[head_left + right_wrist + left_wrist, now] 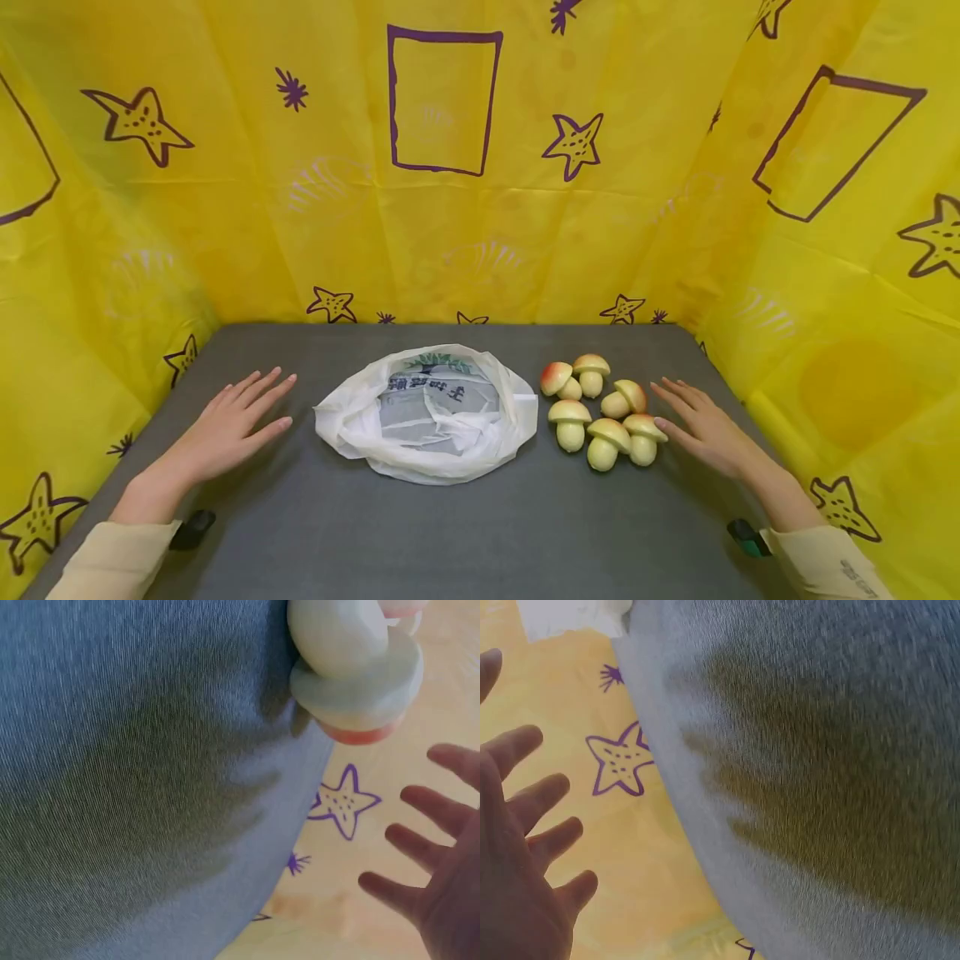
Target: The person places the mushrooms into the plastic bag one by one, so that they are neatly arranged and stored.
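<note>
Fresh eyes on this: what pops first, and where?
The yellow cloth with purple stars, along the back and sides of the dark table. Next, the open white bag mid-table and six mushrooms to its right. Then two empty hands: left out to the bag's left, right beside the mushrooms.

Left hand (223, 429), fingers (267, 400) extended and parted; right hand (705, 429), fingers likewise extended; both forearms (783, 500) angled inward

From the head I look forward and down over the grey table (480, 537); the wrist views face it up close, the right sharing the mushrooms (608, 433)
</note>
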The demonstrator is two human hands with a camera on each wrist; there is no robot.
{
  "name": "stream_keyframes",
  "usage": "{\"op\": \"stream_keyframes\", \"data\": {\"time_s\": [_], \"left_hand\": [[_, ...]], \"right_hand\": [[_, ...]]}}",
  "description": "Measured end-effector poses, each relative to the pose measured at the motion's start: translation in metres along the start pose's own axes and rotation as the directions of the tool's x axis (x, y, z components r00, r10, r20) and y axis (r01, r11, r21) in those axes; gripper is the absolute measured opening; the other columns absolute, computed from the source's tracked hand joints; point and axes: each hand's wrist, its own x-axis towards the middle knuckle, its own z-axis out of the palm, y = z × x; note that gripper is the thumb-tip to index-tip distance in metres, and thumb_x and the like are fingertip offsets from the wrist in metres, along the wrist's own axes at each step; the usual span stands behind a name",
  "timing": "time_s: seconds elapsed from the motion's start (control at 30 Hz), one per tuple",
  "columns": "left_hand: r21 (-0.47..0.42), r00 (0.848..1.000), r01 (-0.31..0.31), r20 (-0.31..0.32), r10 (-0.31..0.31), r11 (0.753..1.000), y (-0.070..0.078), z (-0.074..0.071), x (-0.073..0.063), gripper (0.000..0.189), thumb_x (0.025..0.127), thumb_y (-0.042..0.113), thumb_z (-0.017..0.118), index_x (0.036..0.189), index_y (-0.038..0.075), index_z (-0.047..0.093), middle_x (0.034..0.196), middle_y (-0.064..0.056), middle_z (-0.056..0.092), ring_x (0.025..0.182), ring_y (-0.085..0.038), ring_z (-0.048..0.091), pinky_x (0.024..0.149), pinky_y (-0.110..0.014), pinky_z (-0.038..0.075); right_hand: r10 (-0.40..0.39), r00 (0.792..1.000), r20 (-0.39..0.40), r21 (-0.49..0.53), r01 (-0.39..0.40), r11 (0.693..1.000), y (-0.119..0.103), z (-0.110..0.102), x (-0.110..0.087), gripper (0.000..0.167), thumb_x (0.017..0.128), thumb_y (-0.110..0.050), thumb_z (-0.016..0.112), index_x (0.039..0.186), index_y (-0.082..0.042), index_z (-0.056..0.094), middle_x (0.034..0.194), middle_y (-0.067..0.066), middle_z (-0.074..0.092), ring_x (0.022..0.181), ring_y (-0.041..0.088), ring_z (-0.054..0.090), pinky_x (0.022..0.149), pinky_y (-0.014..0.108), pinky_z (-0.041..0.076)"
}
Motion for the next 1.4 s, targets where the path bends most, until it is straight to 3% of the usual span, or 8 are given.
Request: {"op": "stream_keyframes", "data": {"time_s": [0.23,0.43,0.53,0.67,0.77,1.0,1.23,1.4], "left_hand": [[-0.061,0.995,-0.016,-0.101,0.009,0.998,0.005,0.003,0.002,0.061,0.090,0.033,0.064,0.145,0.019,0.041,0.143,-0.014,0.046,0.127,-0.039,0.042,0.103,-0.049,0.030],[-0.084,0.978,-0.018,-0.208,0.000,0.996,0.012,0.006,0.004,0.053,0.087,0.030,0.068,0.136,0.014,0.053,0.128,-0.013,0.059,0.114,-0.033,0.055,0.089,-0.045,0.039],[-0.089,0.967,-0.021,-0.254,-0.002,0.996,0.012,0.010,0.007,0.050,0.084,0.029,0.072,0.131,0.014,0.058,0.122,-0.009,0.064,0.107,-0.029,0.059,0.087,-0.034,0.042],[-0.115,0.955,-0.028,-0.297,-0.007,0.993,0.013,0.012,0.009,0.047,0.080,0.026,0.076,0.123,0.012,0.064,0.115,-0.006,0.068,0.101,-0.026,0.061,0.085,-0.007,0.037],[-0.142,0.950,-0.032,-0.311,-0.014,0.989,0.014,0.013,0.011,0.044,0.078,0.024,0.078,0.119,0.012,0.067,0.112,-0.004,0.069,0.099,-0.020,0.063,0.086,0.002,0.028],[-0.180,0.951,-0.015,-0.307,-0.041,0.984,0.015,0.016,0.015,0.041,0.077,0.025,0.079,0.115,0.013,0.069,0.107,-0.002,0.071,0.097,0.002,0.061,0.085,0.003,0.029],[-0.220,0.956,-0.014,-0.288,-0.052,0.976,0.021,0.017,0.020,0.038,0.077,0.022,0.079,0.113,0.012,0.070,0.105,-0.003,0.072,0.090,-0.021,0.067,0.079,0.002,0.035],[-0.249,0.956,-0.020,-0.289,-0.054,0.968,0.023,0.020,0.021,0.038,0.075,0.019,0.080,0.111,0.010,0.070,0.102,-0.005,0.072,0.083,-0.021,0.069,0.076,0.000,0.040]], "right_hand": [[0.038,0.995,-0.093,0.092,-0.030,0.995,-0.009,0.003,-0.008,0.050,0.097,-0.025,0.053,0.142,-0.004,0.042,0.143,0.024,0.039,0.128,0.047,0.035,0.094,0.064,0.032],[0.033,0.983,-0.183,0.095,-0.016,0.995,-0.014,0.004,-0.010,0.047,0.094,-0.021,0.060,0.137,-0.006,0.049,0.132,0.022,0.052,0.118,0.044,0.050,0.088,0.060,0.041],[0.029,0.973,-0.230,0.091,-0.008,0.996,-0.015,0.004,-0.011,0.046,0.091,-0.019,0.064,0.133,-0.005,0.054,0.126,0.018,0.058,0.111,0.036,0.057,0.091,0.032,0.050],[0.011,0.963,-0.270,0.123,0.023,0.992,-0.017,0.007,-0.014,0.044,0.087,-0.015,0.069,0.127,-0.004,0.058,0.117,0.013,0.063,0.106,0.009,0.058,0.085,0.001,0.038],[0.022,0.959,-0.282,0.166,0.026,0.986,-0.017,0.009,-0.017,0.043,0.084,-0.011,0.071,0.125,-0.002,0.060,0.113,0.014,0.064,0.103,0.000,0.058,0.082,0.003,0.042],[0.127,0.963,-0.236,0.219,-0.074,0.973,-0.017,0.013,-0.025,0.043,0.086,-0.017,0.070,0.125,-0.003,0.060,0.112,0.016,0.067,0.095,0.010,0.066,0.075,0.028,0.055],[0.253,0.955,-0.154,0.259,-0.209,0.943,-0.013,0.012,-0.037,0.044,0.090,-0.027,0.066,0.126,-0.004,0.060,0.117,0.016,0.066,0.091,-0.002,0.063,0.073,0.015,0.051],[0.311,0.948,-0.064,0.244,-0.287,0.926,-0.009,0.014,-0.043,0.046,0.091,-0.036,0.063,0.126,-0.006,0.061,0.117,0.011,0.067,0.087,-0.002,0.065,0.072,0.019,0.052]]}}
